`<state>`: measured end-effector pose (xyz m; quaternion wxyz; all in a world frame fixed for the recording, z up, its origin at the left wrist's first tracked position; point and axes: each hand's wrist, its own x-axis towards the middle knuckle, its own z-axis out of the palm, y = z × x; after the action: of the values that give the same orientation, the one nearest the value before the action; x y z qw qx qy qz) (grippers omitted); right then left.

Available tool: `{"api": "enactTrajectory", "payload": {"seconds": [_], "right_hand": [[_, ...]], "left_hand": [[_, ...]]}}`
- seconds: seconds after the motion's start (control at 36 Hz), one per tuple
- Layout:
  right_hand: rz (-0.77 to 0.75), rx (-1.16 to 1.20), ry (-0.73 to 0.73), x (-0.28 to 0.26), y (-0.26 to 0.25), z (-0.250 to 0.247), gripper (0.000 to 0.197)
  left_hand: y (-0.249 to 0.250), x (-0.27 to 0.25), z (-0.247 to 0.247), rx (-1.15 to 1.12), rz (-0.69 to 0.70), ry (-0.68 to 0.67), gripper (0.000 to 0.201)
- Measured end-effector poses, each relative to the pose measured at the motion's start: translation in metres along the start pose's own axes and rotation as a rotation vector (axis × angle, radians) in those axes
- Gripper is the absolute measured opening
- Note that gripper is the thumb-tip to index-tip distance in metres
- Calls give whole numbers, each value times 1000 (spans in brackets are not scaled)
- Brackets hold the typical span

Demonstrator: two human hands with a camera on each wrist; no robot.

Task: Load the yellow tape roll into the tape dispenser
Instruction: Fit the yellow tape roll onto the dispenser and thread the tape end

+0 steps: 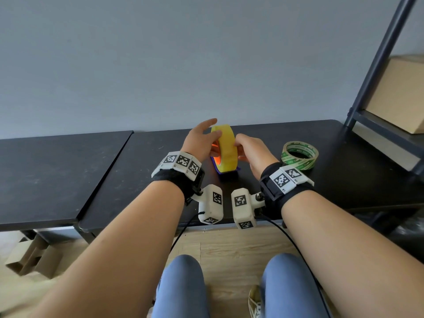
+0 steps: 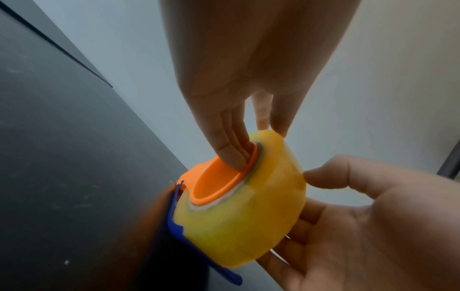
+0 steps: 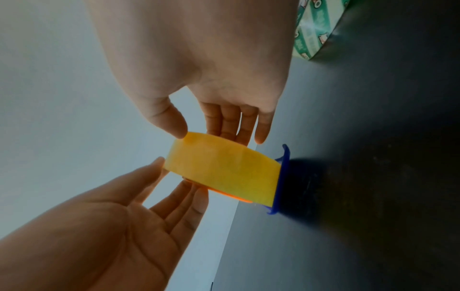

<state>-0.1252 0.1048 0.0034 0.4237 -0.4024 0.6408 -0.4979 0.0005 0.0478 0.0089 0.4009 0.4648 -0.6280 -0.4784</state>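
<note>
The roll stands on edge on the table, seated on the dispenser's orange hub, left hand fingers in the hub, right hand pinching the roll's rim; next, I judge, press it home.

Yellow tape roll; orange hub, blue dispenser; green-printed tape; black table.

Black wrist straps with white marker-tagged blocks, thin black cables, blue trousers.
</note>
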Motion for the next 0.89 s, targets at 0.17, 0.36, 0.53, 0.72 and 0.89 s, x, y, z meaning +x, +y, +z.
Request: {"api": "enactTrajectory", "payload": {"seconds": [0.17,0.36,0.53,0.72,0.89], "right_hand": [[-7,-7,-6,8,7,2,28],[18,23,2,-2,2,6,29],[37,64,3,-3,1,8,17],[38,41,6,2,3,7,29],[51,9,29,-1,1,7,33]], "left_hand": [[0,1,1,15,17,23,35],[-3,0,1,1,-10,8,42],[-2,-4,-3,-26,-44,-48,65],[-1,-5,-2,-30,-38,-47,67],[-2,-3,-2,-10,-18,-49,64]]}}
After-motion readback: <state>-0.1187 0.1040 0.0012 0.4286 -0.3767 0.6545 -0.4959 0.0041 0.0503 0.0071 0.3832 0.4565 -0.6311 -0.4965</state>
